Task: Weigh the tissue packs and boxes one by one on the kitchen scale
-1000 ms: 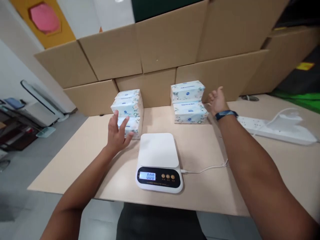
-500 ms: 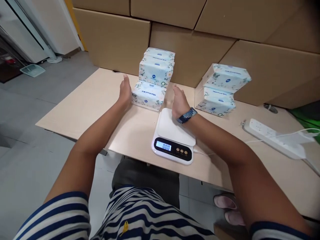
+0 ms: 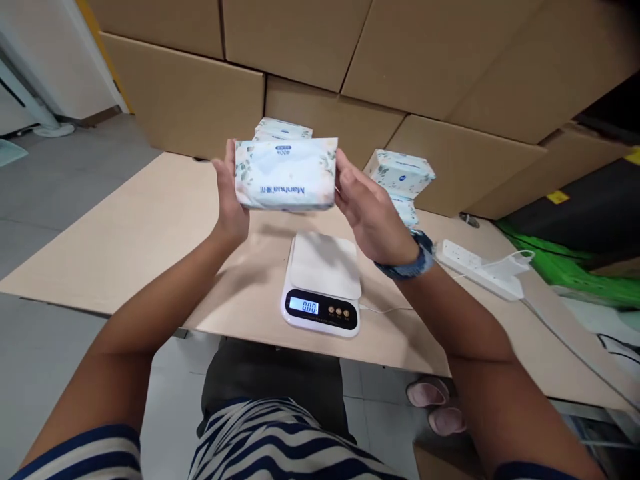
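Lifted since earlier, one pale-blue, floral, boxy plastic-wrapped pack (image 3: 286, 175) is gripped between the half-open left hand (image 3: 233, 197) and right hand (image 3: 374, 215), above the pale wooden table (image 3: 135, 233), short of its back edge.

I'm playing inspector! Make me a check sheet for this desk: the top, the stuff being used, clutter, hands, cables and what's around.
Surface: pale table, with a shadow by the left forearm.
Things in use: tissue pack held up off the table, its lettering upside down in this view; white scale reading 0.00; more packs behind the held one and at the right.
Clutter: power strip at the right.
Hands: left hand and right hand grip opposite ends of the pack.
Cables: thin white cable at the scale's right side, then hidden by the right arm.
Surroundings: cardboard boxes behind; pink shoes on the floor.
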Action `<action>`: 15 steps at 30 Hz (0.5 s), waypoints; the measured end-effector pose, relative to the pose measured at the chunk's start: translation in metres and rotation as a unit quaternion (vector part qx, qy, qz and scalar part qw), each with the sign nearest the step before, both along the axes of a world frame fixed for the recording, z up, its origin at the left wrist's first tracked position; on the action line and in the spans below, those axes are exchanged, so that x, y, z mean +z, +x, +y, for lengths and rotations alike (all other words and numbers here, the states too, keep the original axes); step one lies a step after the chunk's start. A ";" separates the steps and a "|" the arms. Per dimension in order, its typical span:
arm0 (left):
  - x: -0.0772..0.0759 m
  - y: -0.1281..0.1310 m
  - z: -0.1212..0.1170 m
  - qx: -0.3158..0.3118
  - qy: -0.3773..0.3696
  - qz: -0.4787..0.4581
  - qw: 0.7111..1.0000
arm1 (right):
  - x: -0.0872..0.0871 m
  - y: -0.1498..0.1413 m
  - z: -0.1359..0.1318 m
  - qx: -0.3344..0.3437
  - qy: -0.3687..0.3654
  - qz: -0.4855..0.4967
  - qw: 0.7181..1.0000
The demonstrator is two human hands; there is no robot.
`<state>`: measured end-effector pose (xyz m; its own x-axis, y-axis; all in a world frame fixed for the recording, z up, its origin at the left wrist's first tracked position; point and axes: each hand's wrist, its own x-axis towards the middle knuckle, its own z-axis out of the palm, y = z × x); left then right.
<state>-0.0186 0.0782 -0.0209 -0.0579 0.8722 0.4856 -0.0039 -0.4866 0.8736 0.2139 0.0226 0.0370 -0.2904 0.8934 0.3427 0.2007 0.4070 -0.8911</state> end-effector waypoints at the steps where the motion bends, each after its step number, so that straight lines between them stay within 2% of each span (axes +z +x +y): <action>1: 0.002 0.008 -0.013 -0.021 0.003 0.000 1.000 | 0.000 0.016 -0.012 -0.009 0.029 -0.036 0.999; 3: 0.000 0.025 -0.040 -0.068 -0.018 0.003 0.997 | -0.011 0.047 -0.034 -0.034 0.070 -0.083 0.994; 5: -0.008 0.039 -0.060 -0.147 -0.085 0.009 0.985 | -0.034 0.071 -0.049 -0.061 0.069 -0.090 0.992; 7: -0.020 0.048 -0.069 -0.223 -0.158 0.015 0.962 | -0.061 0.088 -0.055 -0.095 0.041 -0.103 0.989; 9: -0.029 0.051 -0.068 -0.272 -0.202 0.020 0.941 | -0.087 0.100 -0.054 -0.125 0.037 -0.140 0.981; 12: -0.036 0.051 -0.060 -0.284 -0.214 0.029 0.934 | -0.116 0.114 -0.042 -0.133 0.129 -0.163 0.969; 15: -0.036 0.051 -0.057 -0.274 -0.206 0.049 0.938 | -0.137 0.125 -0.031 -0.131 0.219 -0.156 0.954</action>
<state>0.0324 0.0208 -0.0569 0.4820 0.8724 0.0808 -0.0655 -0.0560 0.9963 0.3390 -0.0085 -0.0997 -0.2251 0.7405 0.6332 0.5749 0.6257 -0.5273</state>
